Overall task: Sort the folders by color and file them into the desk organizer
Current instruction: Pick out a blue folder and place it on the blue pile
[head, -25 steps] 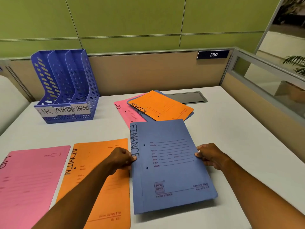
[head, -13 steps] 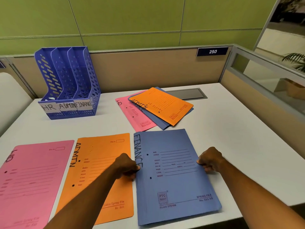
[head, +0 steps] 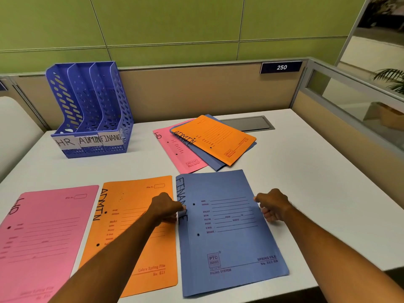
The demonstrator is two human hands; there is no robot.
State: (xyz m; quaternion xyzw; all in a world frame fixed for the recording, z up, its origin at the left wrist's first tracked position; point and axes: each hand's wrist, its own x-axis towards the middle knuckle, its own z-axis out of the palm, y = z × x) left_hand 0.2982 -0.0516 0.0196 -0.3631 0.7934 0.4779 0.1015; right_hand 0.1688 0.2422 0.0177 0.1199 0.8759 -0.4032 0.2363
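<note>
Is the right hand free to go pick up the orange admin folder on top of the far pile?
Probably not yet: the right hand grips the blue finance folder. The orange folder itself lies uncovered.

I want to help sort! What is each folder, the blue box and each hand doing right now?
Blue FINANCE folder: flat on desk, held at both side edges.
Left hand: grips its left edge.
Right hand: grips its right edge.
Orange ADMIN folder: flat.
Pink HR folder: flat.
Unsorted pile: overlapping.
Desk organizer: upright, slots look empty.

Bare desk (head: 142, 167) lies before the organizer (head: 91, 110), whose slots seem unblocked.
</note>
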